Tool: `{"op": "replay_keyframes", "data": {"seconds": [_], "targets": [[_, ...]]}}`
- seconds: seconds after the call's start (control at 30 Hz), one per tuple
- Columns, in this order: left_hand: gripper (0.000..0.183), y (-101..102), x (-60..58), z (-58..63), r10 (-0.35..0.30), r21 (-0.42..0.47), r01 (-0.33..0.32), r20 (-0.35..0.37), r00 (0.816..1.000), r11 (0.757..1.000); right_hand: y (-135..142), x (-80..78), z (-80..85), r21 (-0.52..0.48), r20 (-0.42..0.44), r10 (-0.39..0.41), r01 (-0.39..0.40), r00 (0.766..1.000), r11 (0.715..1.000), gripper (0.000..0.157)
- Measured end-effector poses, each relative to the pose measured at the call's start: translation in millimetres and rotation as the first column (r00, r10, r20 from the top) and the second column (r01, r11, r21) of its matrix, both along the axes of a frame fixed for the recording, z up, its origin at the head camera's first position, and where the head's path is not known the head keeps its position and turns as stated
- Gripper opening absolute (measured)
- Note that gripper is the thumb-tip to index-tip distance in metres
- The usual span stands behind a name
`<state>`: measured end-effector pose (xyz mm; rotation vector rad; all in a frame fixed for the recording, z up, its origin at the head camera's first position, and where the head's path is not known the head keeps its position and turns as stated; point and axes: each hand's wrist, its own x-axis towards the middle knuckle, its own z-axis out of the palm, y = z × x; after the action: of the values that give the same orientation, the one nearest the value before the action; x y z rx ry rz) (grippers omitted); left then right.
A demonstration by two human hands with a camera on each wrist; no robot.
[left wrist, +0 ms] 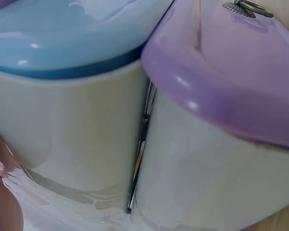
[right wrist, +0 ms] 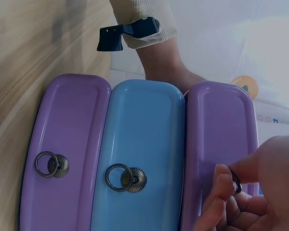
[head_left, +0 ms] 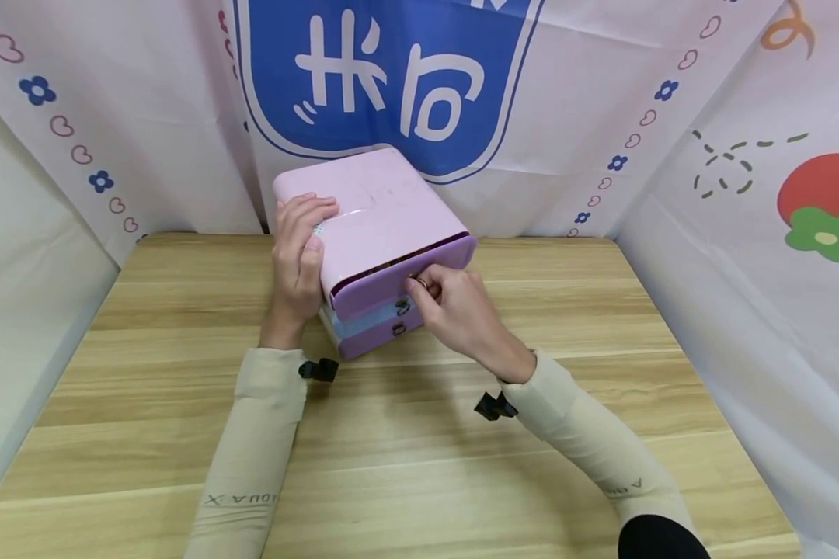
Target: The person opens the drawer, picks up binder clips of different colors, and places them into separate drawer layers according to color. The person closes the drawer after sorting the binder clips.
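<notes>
A small drawer box with a pale pink top (head_left: 384, 198) stands at an angle near the back of the table. Its front has a purple top drawer (right wrist: 219, 125), a blue middle drawer (right wrist: 139, 110) and a purple bottom drawer (right wrist: 72, 115). Thumb and fingers of my right hand (head_left: 461, 310) pinch the top drawer's metal ring pull (right wrist: 237, 181). A dark gap shows along that drawer's upper edge. My left hand (head_left: 297, 252) rests on the box's left side, its fingers over the top edge. Ring pulls (right wrist: 118, 178) hang on the lower drawers.
The box stands on a wood-grain table (head_left: 182, 310). Behind it hangs a white cloth backdrop with a blue emblem (head_left: 391, 85); more cloth (head_left: 762, 256) rises at the right. Black camera mounts (head_left: 319, 369) sit at both wrists, on beige sleeves (head_left: 245, 458).
</notes>
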<state>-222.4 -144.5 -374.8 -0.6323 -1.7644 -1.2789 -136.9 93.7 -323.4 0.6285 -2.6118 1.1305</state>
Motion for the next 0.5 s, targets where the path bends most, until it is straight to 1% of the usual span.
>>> {"op": "replay_keyframes", "data": {"seconds": [0.5], "targets": [[0.056, -1.9, 0.2, 0.7, -0.005, -0.003, 0.005, -0.003, 1.000, 1.000, -6.4, -9.6, -1.0, -0.019, 0.038, -0.005, 0.005, 0.999, 1.000, 0.028]]}}
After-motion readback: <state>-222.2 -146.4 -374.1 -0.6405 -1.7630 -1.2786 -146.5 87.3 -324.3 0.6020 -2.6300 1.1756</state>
